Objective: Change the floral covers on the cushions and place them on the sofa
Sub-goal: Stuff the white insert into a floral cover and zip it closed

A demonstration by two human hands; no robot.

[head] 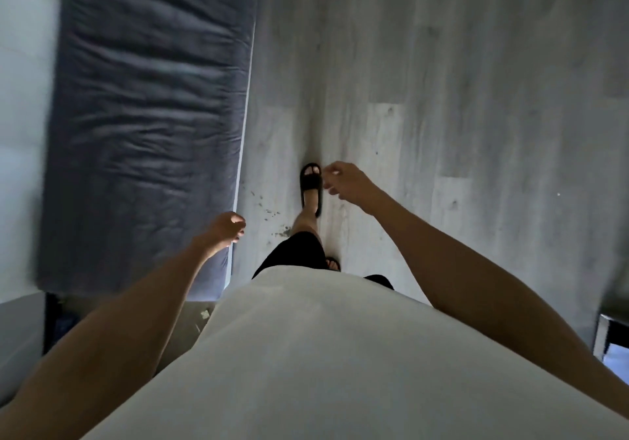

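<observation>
A long dark grey-blue sofa seat runs along the left side, beside the pale wall. No cushion or floral cover is in view. My left hand hangs over the sofa's near front corner, fingers loosely curled, holding nothing. My right hand hangs out over the floor, fingers loosely curled, empty too. Below me are my white top, dark shorts and a foot in a black sandal stepping forward.
Pale grey wood-look floor stretches ahead and to the right. A dark piece of furniture with a shiny leg stands at the right edge. Dark marks dot the floor near the sofa's front edge.
</observation>
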